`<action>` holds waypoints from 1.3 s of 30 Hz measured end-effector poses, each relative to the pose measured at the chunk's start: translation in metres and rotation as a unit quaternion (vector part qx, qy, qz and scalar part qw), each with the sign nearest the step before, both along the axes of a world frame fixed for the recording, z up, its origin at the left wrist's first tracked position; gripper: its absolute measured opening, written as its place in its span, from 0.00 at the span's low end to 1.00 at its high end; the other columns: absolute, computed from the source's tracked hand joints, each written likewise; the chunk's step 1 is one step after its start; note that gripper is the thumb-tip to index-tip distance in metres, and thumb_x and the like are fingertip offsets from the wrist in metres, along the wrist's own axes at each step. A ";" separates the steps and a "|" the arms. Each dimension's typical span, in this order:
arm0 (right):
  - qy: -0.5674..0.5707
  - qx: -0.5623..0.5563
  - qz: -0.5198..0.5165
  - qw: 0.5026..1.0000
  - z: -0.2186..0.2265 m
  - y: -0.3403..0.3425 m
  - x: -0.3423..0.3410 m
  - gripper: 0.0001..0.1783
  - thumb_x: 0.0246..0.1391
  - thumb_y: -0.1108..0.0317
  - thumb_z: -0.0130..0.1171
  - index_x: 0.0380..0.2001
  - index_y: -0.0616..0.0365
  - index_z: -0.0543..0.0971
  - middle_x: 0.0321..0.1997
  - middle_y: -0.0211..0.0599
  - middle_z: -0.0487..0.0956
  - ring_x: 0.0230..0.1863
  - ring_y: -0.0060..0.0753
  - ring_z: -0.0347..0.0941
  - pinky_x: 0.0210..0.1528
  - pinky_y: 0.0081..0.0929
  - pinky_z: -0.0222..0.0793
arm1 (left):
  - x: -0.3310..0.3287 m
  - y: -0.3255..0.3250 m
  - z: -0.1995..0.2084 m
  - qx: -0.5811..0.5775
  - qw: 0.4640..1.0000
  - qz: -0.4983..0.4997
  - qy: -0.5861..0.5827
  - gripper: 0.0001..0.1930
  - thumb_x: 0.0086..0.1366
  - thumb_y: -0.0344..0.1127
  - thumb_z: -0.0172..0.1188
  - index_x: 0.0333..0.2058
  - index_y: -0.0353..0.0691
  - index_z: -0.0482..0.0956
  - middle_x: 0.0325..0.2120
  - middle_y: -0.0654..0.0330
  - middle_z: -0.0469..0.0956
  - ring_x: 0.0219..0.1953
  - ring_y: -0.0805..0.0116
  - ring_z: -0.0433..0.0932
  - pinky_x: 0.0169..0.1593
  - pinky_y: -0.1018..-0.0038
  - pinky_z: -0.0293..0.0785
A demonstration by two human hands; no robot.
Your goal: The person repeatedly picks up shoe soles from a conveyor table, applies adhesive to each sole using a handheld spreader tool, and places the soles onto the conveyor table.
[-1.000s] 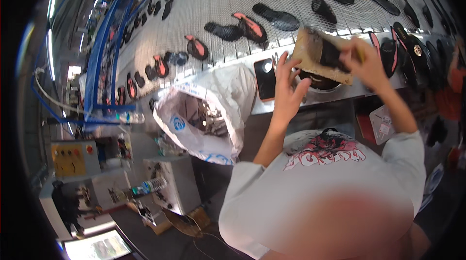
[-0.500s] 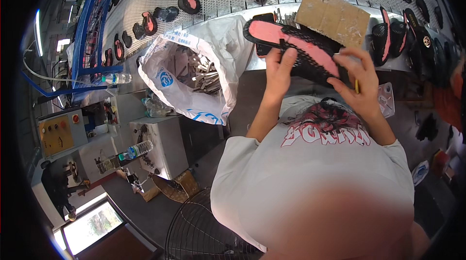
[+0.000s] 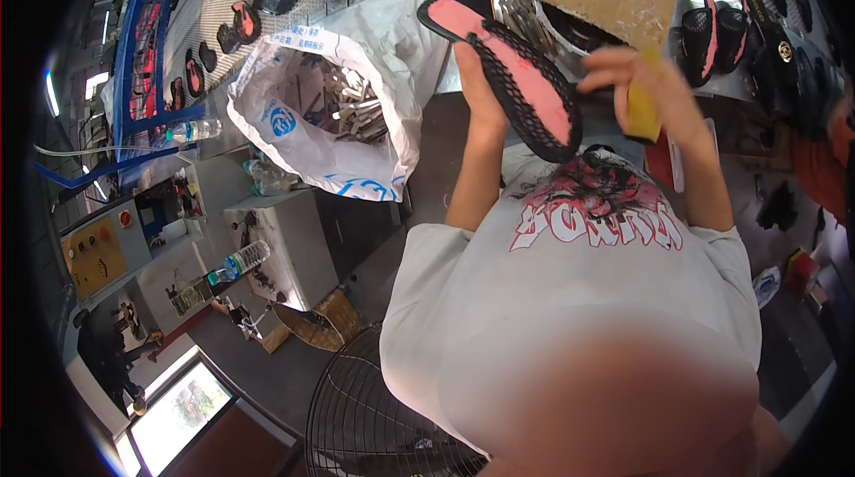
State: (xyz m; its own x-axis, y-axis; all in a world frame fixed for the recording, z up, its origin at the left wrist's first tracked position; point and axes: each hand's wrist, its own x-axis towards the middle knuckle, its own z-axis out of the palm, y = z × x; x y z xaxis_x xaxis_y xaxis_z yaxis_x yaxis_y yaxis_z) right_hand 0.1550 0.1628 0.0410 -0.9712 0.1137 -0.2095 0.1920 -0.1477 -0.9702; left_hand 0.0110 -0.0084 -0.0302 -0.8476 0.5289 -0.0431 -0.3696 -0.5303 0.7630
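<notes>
Gripping a pink-and-black shoe sole, the left hand works beside a white bag of metal pieces.

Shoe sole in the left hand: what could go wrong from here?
The pink and black shoe sole is gripped by the left hand near one end only, so it might flex or slip. The right hand holds a yellow block and looks motion-blurred; a quick stroke could miss. The open white bag of metal parts sits close by the left elbow and could get knocked.
</notes>
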 end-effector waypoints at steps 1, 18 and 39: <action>0.063 -0.090 -0.051 0.993 -0.005 0.009 -0.003 0.29 0.63 0.48 0.40 0.47 0.67 0.73 0.35 0.40 0.80 0.26 0.21 0.74 0.28 0.19 0.68 | -0.005 -0.005 -0.007 -0.003 1.000 0.002 -0.006 0.35 0.62 0.69 0.38 0.47 0.40 0.68 0.37 0.62 0.74 0.37 0.69 0.74 0.42 0.72 0.72; 0.067 0.510 -0.101 0.852 -0.064 0.028 -0.041 0.13 0.54 0.65 0.58 0.39 0.63 0.78 0.30 0.45 0.80 0.28 0.39 0.77 0.31 0.28 0.68 | -0.057 -0.043 -0.130 0.050 0.998 -0.032 -0.009 0.33 0.66 0.64 0.35 0.45 0.38 0.69 0.34 0.60 0.75 0.34 0.68 0.75 0.38 0.72 0.73; -0.088 -0.115 -0.121 0.982 -0.065 0.058 -0.051 0.17 0.57 0.55 0.55 0.33 0.61 0.76 0.15 0.28 0.71 0.15 0.17 0.62 0.16 0.15 0.50 | -0.053 -0.033 -0.108 0.025 0.999 -0.017 -0.038 0.35 0.66 0.66 0.30 0.44 0.37 0.71 0.32 0.62 0.75 0.33 0.70 0.74 0.38 0.74 0.73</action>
